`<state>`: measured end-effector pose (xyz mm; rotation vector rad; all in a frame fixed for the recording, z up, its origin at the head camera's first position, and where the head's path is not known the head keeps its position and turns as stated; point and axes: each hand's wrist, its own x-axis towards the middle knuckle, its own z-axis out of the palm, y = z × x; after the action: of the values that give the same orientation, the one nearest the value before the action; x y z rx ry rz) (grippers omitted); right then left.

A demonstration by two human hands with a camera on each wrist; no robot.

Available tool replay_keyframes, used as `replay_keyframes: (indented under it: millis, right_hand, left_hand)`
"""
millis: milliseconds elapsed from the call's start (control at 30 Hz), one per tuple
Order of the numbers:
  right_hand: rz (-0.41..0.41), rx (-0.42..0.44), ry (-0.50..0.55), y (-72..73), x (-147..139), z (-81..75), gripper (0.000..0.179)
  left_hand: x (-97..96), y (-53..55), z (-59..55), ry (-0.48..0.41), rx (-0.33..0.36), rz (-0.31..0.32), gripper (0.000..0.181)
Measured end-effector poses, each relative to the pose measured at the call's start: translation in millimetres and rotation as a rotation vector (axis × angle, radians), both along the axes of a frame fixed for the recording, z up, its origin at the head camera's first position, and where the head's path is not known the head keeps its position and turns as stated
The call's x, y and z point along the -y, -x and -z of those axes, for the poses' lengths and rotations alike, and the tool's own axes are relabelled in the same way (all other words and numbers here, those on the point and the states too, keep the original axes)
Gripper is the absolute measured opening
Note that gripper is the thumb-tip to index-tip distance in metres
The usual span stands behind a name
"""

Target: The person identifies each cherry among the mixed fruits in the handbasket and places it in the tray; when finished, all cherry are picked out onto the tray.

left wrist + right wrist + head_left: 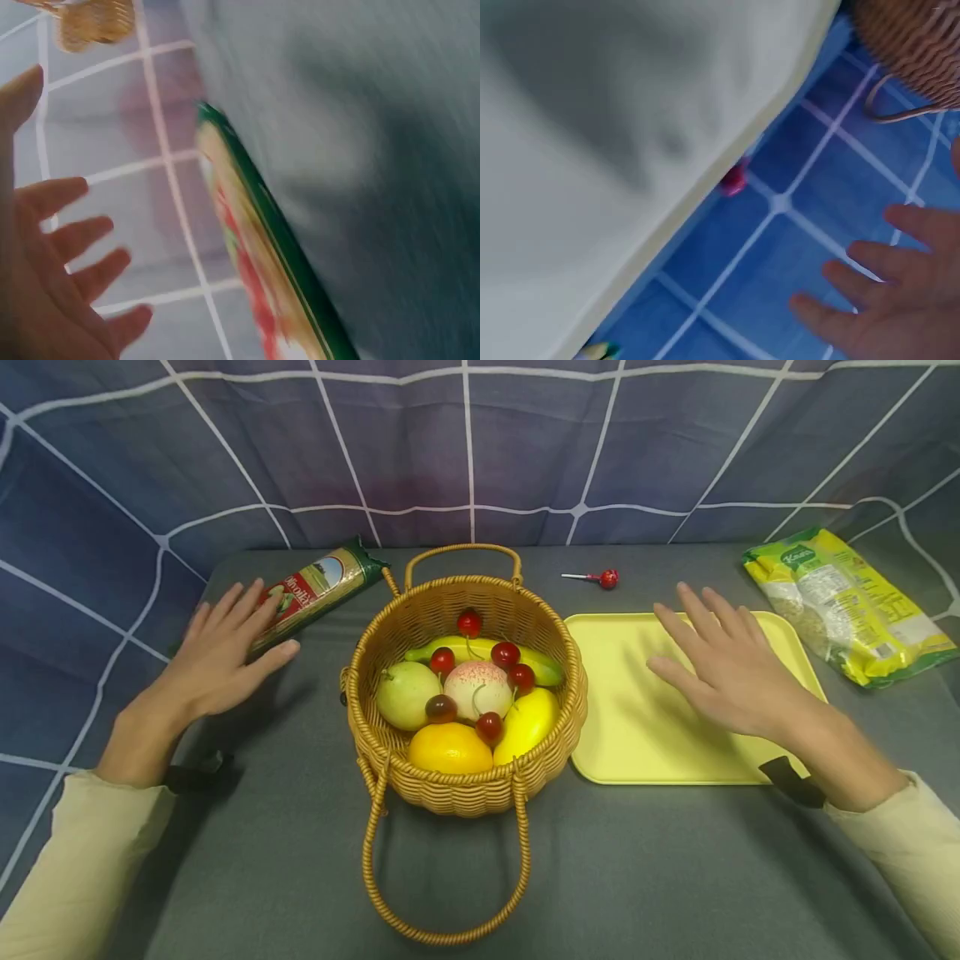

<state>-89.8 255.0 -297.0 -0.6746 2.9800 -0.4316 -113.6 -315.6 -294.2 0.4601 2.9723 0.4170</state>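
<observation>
We are gripping nothing; our left hand (217,652) and right hand (726,664) are hovering either side of the wicker basket (442,793), whose wall is likely keeping the fruit (450,748) from rolling. Right of it are lying the yellow tray (607,727) and, farther off, the Knorr bag (847,602); left, the Olivoilà pack (322,585); behind-right, the lollipop (609,578).

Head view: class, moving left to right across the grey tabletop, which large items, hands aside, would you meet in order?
Long red-and-gold packet with a green end → round tan wicker basket → rectangular pale-yellow tray → yellow-and-green plastic bag.
</observation>
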Motion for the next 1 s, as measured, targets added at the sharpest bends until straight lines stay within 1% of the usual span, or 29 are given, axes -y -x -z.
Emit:
replay_keyframes:
  millis: [67, 100, 133, 167, 200, 233, 300, 333, 367, 400, 467, 567, 633, 700, 767, 867, 1000]
  right_hand:
    - [-0.002, -0.061, 0.103, -5.0, 8.2, -7.2, 0.061]
    - [-0.008, -0.103, 0.162, -8.2, 13.6, -11.7, 0.057]
    - [-0.018, -0.147, 0.217, -11.4, 19.4, -16.5, 0.053]
    - [-0.036, -0.19, 0.288, -14.8, 26.3, -21.4, 0.049]
    - [-0.059, -0.231, 0.354, -18.4, 33.6, -26.5, 0.045]
    - [-0.094, -0.268, 0.404, -21.4, 40.4, -31.3, 0.042]
    - [-0.18, -0.319, 0.5, -25.9, 54.6, -40.3, 0.037]
    - [-0.222, -0.328, 0.54, -27.6, 61.8, -44.5, 0.035]
    - [-0.267, -0.326, 0.576, -29.0, 69.6, -48.8, 0.033]
    - [-0.302, -0.316, 0.593, -30.0, 76.6, -52.6, 0.032]
    - [-0.377, -0.298, 0.615, -30.8, 90.3, -58.3, 0.029]
    - [-0.453, -0.246, 0.61, -30.4, 110.5, -64.2, 0.027]
    - [-0.494, -0.205, 0.566, -27.7, 122.2, -65.1, 0.026]
    - [-0.509, -0.117, 0.491, -23.5, 133.8, -64.4, 0.024]
    - [-0.52, -0.013, 0.397, -18.1, 143.9, -62.6, 0.024]
    - [-0.534, 0.145, 0.28, -8.2, 154.8, -60.4, 0.025]
    - [-0.594, 0.287, 0.204, 4.6, 165.4, -61.9, 0.027]
  left_hand:
    - [-6.4, -4.2, -2.2, -0.138, -0.054, 0.0, 0.07]
    - [-11.0, -7.1, -3.6, -0.232, -0.083, 0.01, 0.067]
    - [-16.7, -10.4, -5.3, -0.333, -0.104, 0.029, 0.064]
    - [-23.5, -14.1, -7.1, -0.446, -0.112, 0.066, 0.063]
    - [-30.7, -18.0, -9.0, -0.57, -0.106, 0.11, 0.064]
    - [-37.5, -21.2, -10.7, -0.673, -0.088, 0.164, 0.065]
    - [-50.8, -26.7, -13.7, -0.862, -0.024, 0.283, 0.066]
    - [-56.8, -28.9, -15.0, -0.929, 0.016, 0.336, 0.066]
    - [-62.2, -30.7, -16.3, -0.972, 0.055, 0.384, 0.067]
    - [-66.6, -32.1, -17.1, -0.995, 0.08, 0.42, 0.067]
    - [-73.5, -34.4, -18.2, -0.982, 0.104, 0.473, 0.066]
    - [-80.1, -37.2, -19.1, -0.878, 0.107, 0.505, 0.063]
    - [-82.6, -38.6, -19.0, -0.821, 0.112, 0.499, 0.056]
    - [-85.1, -39.2, -18.4, -0.773, 0.11, 0.487, 0.045]
    - [-86.9, -39.3, -17.5, -0.75, 0.113, 0.472, 0.035]
    - [-88.3, -39.0, -16.1, -0.742, 0.111, 0.455, 0.031]
    - [-88.0, -39.3, -15.7, -0.757, 0.119, 0.446, 0.033]
